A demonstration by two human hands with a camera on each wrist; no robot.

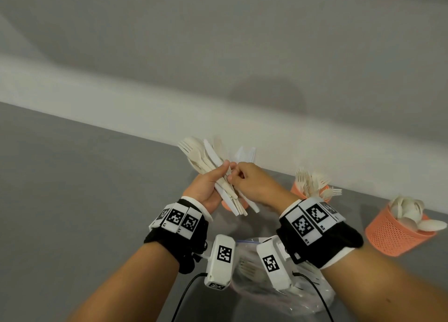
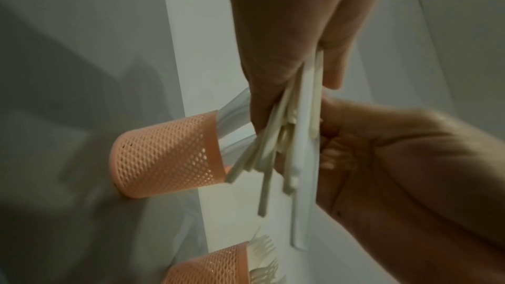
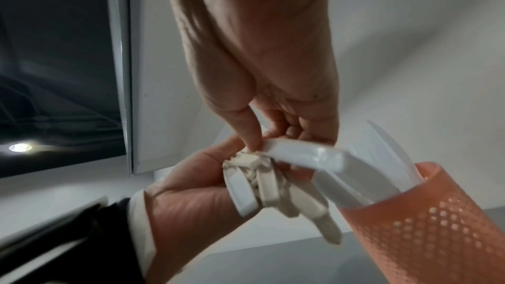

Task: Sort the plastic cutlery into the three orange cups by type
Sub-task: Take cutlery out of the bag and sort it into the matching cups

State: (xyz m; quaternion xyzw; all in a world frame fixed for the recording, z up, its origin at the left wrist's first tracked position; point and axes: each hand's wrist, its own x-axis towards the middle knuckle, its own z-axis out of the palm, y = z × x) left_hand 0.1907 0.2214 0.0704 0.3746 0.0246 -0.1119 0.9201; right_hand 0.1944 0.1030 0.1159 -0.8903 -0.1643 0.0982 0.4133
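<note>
My left hand (image 1: 219, 176) grips a mixed bundle of pale plastic cutlery (image 1: 206, 156), with the fork, spoon and knife heads fanned upward. My right hand (image 1: 234, 174) pinches the handle of one white knife (image 3: 300, 154) in that bundle. Right behind and below both hands stands the orange mesh knife cup (image 2: 164, 154), mostly hidden in the head view, with white knives (image 1: 244, 153) sticking up. The fork cup (image 1: 299, 190) stands to the right. Farther right, the spoon cup (image 1: 397, 234) is full of spoons.
A clear plastic bag (image 1: 278, 295) holding more cutlery lies on the grey table (image 1: 84, 188) under my wrists. A white wall (image 1: 339, 140) runs close behind the cups. Camera cables hang from both wrist mounts.
</note>
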